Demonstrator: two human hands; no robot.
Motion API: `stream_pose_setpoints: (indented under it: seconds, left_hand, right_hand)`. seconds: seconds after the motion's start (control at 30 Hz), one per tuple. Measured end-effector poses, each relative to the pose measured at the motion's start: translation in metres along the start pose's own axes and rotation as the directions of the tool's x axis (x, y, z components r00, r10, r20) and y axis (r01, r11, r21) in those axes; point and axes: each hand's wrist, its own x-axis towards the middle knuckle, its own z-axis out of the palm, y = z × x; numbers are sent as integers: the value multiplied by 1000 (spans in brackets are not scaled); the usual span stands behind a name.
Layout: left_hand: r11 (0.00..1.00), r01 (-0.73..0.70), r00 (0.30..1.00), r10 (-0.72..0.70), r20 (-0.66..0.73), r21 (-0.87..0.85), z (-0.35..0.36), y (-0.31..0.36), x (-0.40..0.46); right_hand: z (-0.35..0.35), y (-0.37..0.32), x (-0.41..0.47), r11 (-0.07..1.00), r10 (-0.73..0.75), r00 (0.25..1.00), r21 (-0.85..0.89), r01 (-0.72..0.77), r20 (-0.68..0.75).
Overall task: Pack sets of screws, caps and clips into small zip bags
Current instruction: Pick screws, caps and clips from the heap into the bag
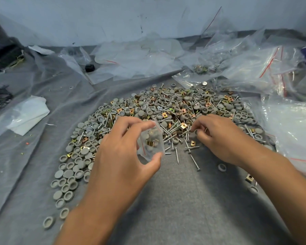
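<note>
The left hand (124, 156) pinches a small zip bag (151, 140) of thin, clear plastic between thumb below and fingertips above, holding it just over the near edge of the heap; through its glossy, crinkled skin show a few dull grey caps and a folded brass-coloured clip, and a thin red line runs along one side. The right hand (219, 137) reaches into the heap with its fingers curled, pinching something small between thumb and forefinger — what exactly it grips cannot be told, as the fingers cover it. The heap (166, 110) spreads in a wide arc over soft grey cloth (184, 200) that lies in folds: round, matt grey caps (72, 174), some domed side up and some showing their hollow cup; slim, bright steel screws (194, 162) with flat heads and threaded shanks; and small square clips (183, 126) with a yellow-gold metallic sheen and a hole in the middle. A few caps and one clip lie loose on the cloth, apart from the heap. Behind and to the right sit shiny, rumpled piles of clear zip bags (263, 68) with red seal lines — some holding parts. A crumpled white plastic sheet (25, 115) lies at the left.
</note>
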Motion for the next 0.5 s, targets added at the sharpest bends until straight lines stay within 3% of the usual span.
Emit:
stream_pose_setpoints:
  seconds: [0.2,0.23,0.3,0.4,0.5]
  left_hand:
    - [1000,19,1000,-19,-2,0,-2,1,-1]
    - [1000,20,1000,-20,0,0,-2,0,-1]
    - [1000,21,1000,-21,0,-8,-1,0,-2]
    - [1000,19,1000,-19,4,-21,0,-1,-1]
    - [1000,10,1000,-10,-4,-23,3,-3,-1]
  right_hand:
    - [0,-3,-4,999,15,997,-41,-12,75]
    - [-1,-7,-5,999,8,999,-50,-6,44]
    - [-3,-20,-9,994,-102,980,12,105,-170]
    - [-9,-58,-19,887,-362,807,94,453,-467]
    - [-7,-79,-29,797,-499,711,58,601,-495]
